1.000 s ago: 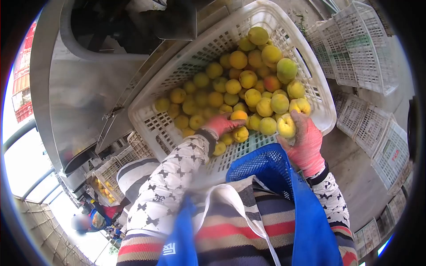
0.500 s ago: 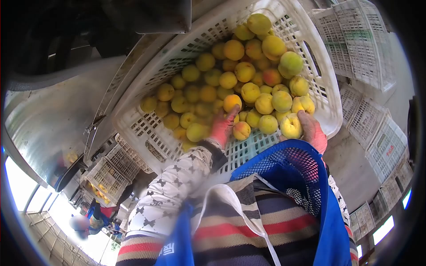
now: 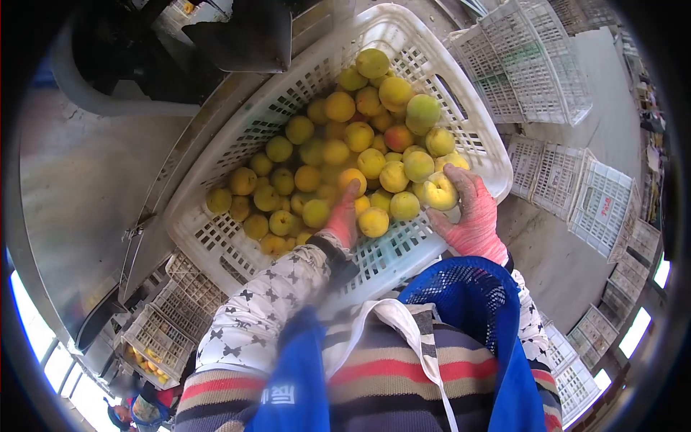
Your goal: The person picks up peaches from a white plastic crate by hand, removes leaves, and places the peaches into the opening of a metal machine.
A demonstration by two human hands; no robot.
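Note:
Many yellow peaches (image 3: 358, 136), some greenish and some blushed red, lie heaped in a white plastic crate (image 3: 209, 155) tilted before me. My right hand (image 3: 478, 219), in a pinkish-red glove with dirty fingertips, grips a pale yellow peach (image 3: 440, 191) between thumb and fingers at the crate's near right. Low in the heap, my left hand (image 3: 342, 218) is closed around an orange-yellow peach (image 3: 352, 181); its thumb presses the near side, while the other fingers are mostly hidden among the fruit. Another peach (image 3: 373, 222) rests just right of that hand.
A blue mesh-lined bag or apron (image 3: 461, 277) hangs at my front, below the right hand. White crates (image 3: 529, 61) are stacked to the right. On the left a metal surface (image 3: 79, 194) borders the crate. Crates with fruit and a person (image 3: 144, 407) appear at lower left.
The view has shifted, so the crate appears further left. My right hand has turned, showing its thumb beside the pale peach. My left hand stays at the same orange-yellow peach.

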